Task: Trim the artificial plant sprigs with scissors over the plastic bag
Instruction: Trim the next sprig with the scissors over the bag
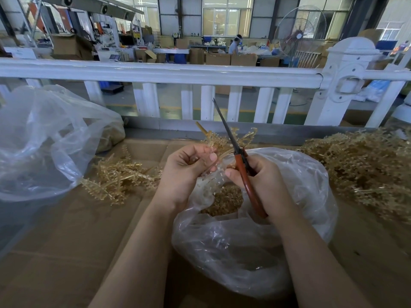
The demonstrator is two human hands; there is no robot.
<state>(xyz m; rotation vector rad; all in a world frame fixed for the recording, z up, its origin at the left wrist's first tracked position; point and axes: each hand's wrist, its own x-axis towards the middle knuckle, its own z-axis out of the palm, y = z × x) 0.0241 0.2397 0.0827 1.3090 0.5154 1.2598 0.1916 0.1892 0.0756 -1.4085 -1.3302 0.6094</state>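
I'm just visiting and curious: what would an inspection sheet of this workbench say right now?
Surface: flattened cardboard covers the bench.
Job's things: left hand holds a sprig; right hand grips red-handled scissors, blades closed, above the open plastic bag that holds trimmings.
Clutter: loose sprigs at left, big sprig pile at right, second plastic bag far left.
Grips: both hands busy.
Cables: nothing seen.
Surroundings: white railing, standing fan, boxes and a distant worker.
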